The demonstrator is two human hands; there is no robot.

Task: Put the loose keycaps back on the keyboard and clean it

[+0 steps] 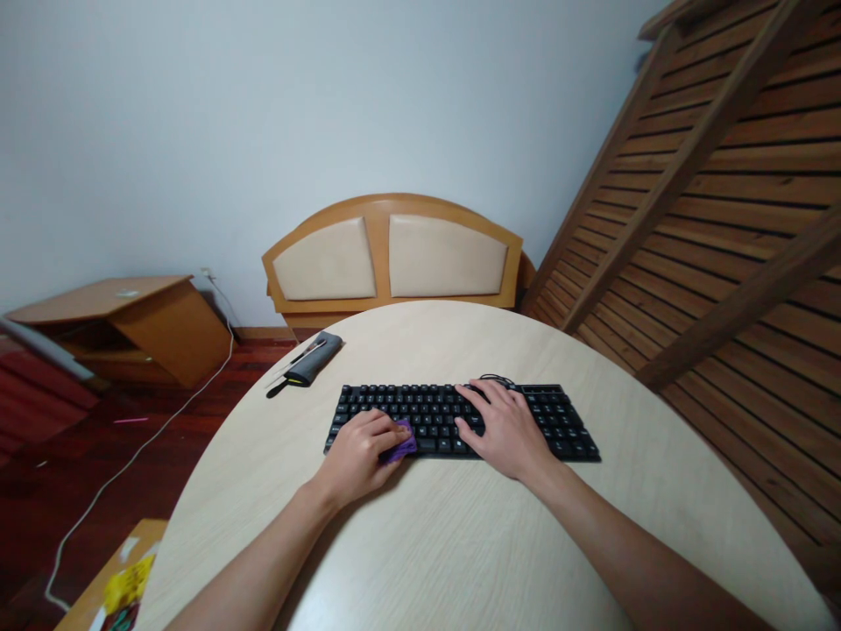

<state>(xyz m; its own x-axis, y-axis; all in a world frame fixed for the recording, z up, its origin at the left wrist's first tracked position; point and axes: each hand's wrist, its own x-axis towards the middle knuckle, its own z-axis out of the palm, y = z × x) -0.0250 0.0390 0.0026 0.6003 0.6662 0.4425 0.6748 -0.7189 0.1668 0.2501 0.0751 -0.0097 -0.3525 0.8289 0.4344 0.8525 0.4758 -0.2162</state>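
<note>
A black keyboard (430,429) lies flat on the pale round table (420,543), its cable bunched behind the back edge. My left hand (364,447) is closed on a small purple cloth (402,443), which touches the keys at the front left of the keyboard. Resting over the right-middle keys, my right hand (503,425) has its fingers spread and holds nothing. The palm and fingers cover part of the keys beneath both hands.
A grey pouch (319,355) with thin stick-like tools beside it lies at the table's left edge. Behind stands a padded headboard (394,254). Wooden slats (723,219) lean at right. A wooden cabinet (164,329) and white cable (141,456) are at left.
</note>
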